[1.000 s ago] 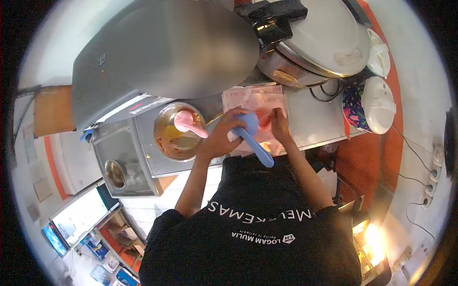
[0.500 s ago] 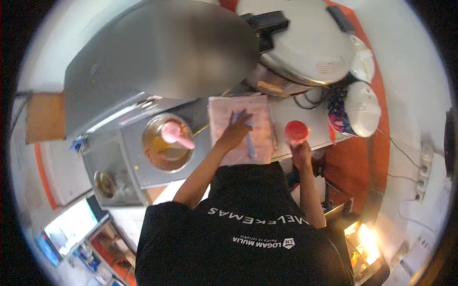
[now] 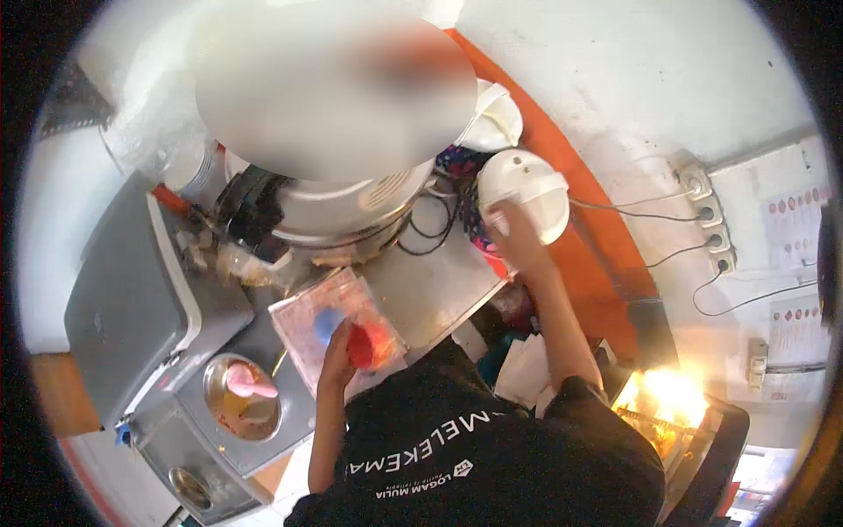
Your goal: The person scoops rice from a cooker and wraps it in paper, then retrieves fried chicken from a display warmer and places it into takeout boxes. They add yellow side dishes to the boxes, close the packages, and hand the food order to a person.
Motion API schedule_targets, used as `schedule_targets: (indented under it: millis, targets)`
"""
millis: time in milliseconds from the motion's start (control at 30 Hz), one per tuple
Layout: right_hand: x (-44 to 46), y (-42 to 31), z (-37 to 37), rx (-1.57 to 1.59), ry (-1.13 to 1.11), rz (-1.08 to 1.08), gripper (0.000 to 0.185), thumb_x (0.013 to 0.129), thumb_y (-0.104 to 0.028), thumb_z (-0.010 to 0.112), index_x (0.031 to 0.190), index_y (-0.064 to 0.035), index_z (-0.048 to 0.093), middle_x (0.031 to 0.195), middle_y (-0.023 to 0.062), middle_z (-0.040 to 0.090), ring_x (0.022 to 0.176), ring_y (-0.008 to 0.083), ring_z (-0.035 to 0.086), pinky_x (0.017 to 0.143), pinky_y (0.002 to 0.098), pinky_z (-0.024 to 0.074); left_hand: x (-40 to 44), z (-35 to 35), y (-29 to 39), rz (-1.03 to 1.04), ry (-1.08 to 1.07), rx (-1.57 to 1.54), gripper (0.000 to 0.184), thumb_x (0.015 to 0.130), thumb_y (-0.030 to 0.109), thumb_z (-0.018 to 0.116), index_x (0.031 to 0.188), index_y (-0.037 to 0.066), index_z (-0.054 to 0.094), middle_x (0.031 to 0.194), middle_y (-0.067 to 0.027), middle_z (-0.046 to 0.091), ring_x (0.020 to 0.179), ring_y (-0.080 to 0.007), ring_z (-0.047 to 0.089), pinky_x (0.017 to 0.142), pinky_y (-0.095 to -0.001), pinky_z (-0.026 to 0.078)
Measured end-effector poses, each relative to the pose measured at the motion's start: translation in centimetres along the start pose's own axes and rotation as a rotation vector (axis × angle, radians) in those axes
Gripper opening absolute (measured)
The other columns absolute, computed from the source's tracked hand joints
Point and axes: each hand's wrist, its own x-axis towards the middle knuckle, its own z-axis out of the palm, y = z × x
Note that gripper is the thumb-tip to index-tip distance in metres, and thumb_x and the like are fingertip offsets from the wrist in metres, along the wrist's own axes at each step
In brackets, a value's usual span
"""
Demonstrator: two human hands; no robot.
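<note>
My left hand (image 3: 337, 358) is closed around a red cup (image 3: 360, 344) above a stack of pinkish printed paper sheets (image 3: 294, 321). A blue rounded utensil (image 3: 327, 323) shows just beside the cup; whether my fingers also hold it I cannot tell. My right hand (image 3: 520, 241) is stretched out, slightly blurred, its fingers touching the front of the white lid (image 3: 537, 193) of a rice cooker with a dark floral body (image 3: 471, 215). The lid looks closed.
Left of the paper, a metal bowl (image 3: 211, 395) holds a pink ladle (image 3: 250, 383). Behind are a large pot lid (image 3: 329, 215), black cables (image 3: 428, 250) and a second white-lidded cooker (image 3: 496, 119). Wall sockets (image 3: 716, 237) and a bright glowing lamp (image 3: 672, 400) are at right.
The red cup has passed from my right hand to my left. My right hand has moved up to the cooker lid. My view has swung to the right.
</note>
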Motion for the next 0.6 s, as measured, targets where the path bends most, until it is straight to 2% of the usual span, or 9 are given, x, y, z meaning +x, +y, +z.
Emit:
schedule_targets:
  millis: [33, 67, 100, 167, 267, 367, 500, 533, 600]
  targets:
    - [1.3, 4.4, -2.6, -0.195, 0.174, -0.108, 0.033, 0.088, -0.015, 0.065, 0.119, -0.0079, 0.06, 0.122, 0.0195, 0.062, 0.117, 0.0381, 0.056, 0.102, 0.0472, 0.044, 0.5, -0.7, -1.1, -0.023, 0.034, -0.013, 0.045, 0.105, 0.036, 0.053, 0.135, 0.002, 0.054, 0.127, -0.0087, 0.062, 0.115, -0.0181, 0.062, 0.098, -0.034, 0.052]
    - [2.1, 6.2, -5.6, -0.386, 0.125, -0.09, 0.036, 0.089, -0.018, 0.066, 0.123, -0.0075, 0.059, 0.128, 0.0174, 0.06, 0.127, 0.0355, 0.052, 0.108, 0.0476, 0.0416, 0.5, 0.5, -0.8, -0.02, 0.081, 0.0, 0.045, 0.105, 0.036, 0.053, 0.135, 0.002, 0.055, 0.126, -0.0087, 0.062, 0.114, -0.0182, 0.062, 0.098, -0.0341, 0.052]
    - [2.9, 9.4, -7.3, -0.526, 0.066, -0.2, 0.045, 0.091, -0.026, 0.067, 0.132, -0.0087, 0.056, 0.137, 0.0164, 0.057, 0.135, 0.0346, 0.047, 0.113, 0.0476, 0.0371, 0.3, 2.3, 0.2, -0.012, 0.128, 0.013, 0.045, 0.105, 0.036, 0.053, 0.135, 0.002, 0.055, 0.125, -0.0087, 0.063, 0.113, -0.0184, 0.062, 0.098, -0.0342, 0.052]
    - [4.6, 15.2, -8.7, -0.34, -0.191, -0.143, 0.051, 0.091, -0.036, 0.068, 0.133, -0.0085, 0.057, 0.14, 0.0162, 0.055, 0.14, 0.0355, 0.042, 0.118, 0.0485, 0.03, 1.3, 4.8, 0.1, 0.017, 0.149, 0.036, 0.045, 0.105, 0.037, 0.052, 0.134, 0.002, 0.055, 0.123, -0.0089, 0.064, 0.112, -0.0185, 0.063, 0.097, -0.0346, 0.052]
    - [5.6, 15.4, -10.7, -0.106, -0.288, -0.038, 0.051, 0.088, -0.038, 0.073, 0.129, -0.0083, 0.063, 0.134, 0.0134, 0.057, 0.133, 0.0341, 0.047, 0.117, 0.0495, 0.0288, 4.1, 8.6, -0.2, 0.093, 0.144, 0.102, 0.044, 0.105, 0.036, 0.051, 0.132, 0.002, 0.056, 0.123, -0.0089, 0.064, 0.112, -0.0188, 0.063, 0.098, -0.036, 0.052]
    - [6.0, 19.3, -9.8, -0.154, -0.268, -0.196, 0.05, 0.087, -0.042, 0.073, 0.123, -0.0081, 0.066, 0.125, 0.0133, 0.06, 0.124, 0.033, 0.052, 0.112, 0.0467, 0.033, 6.8, 13.5, -0.5, 0.156, 0.12, 0.059, 0.043, 0.105, 0.037, 0.052, 0.129, 0.002, 0.057, 0.121, -0.0092, 0.065, 0.111, -0.0192, 0.064, 0.098, -0.0363, 0.052]
    - [5.3, 21.7, -9.9, -0.161, -0.217, -0.11, 0.054, 0.086, -0.049, 0.07, 0.122, -0.0086, 0.067, 0.122, 0.0155, 0.063, 0.116, 0.0347, 0.056, 0.103, 0.0444, 0.0394, 9.7, 18.7, -1.3, 0.083, 0.198, 0.049, 0.04, 0.104, 0.038, 0.052, 0.122, 0.003, 0.06, 0.115, -0.0092, 0.067, 0.105, -0.0187, 0.066, 0.095, -0.0362, 0.053]
    - [5.2, 21.9, -10.3, -0.167, -0.208, -0.074, 0.053, 0.086, -0.049, 0.07, 0.121, -0.0082, 0.067, 0.121, 0.0149, 0.064, 0.115, 0.035, 0.057, 0.101, 0.0445, 0.0406, 10.3, 20.2, -1.7, 0.137, 0.162, 0.056, 0.04, 0.105, 0.039, 0.051, 0.12, 0.003, 0.061, 0.114, -0.0094, 0.067, 0.104, -0.0192, 0.067, 0.092, -0.0373, 0.055]
    - [4.7, 23.2, -10.3, -0.183, -0.151, -0.01, 0.052, 0.087, -0.048, 0.07, 0.12, -0.0068, 0.067, 0.121, 0.015, 0.064, 0.113, 0.0352, 0.058, 0.097, 0.0452, 0.0424, 11.7, 21.0, -2.9, 0.072, 0.118, -0.003, 0.04, 0.105, 0.038, 0.051, 0.12, 0.003, 0.06, 0.114, -0.0097, 0.067, 0.103, -0.0198, 0.067, 0.091, -0.0383, 0.056]
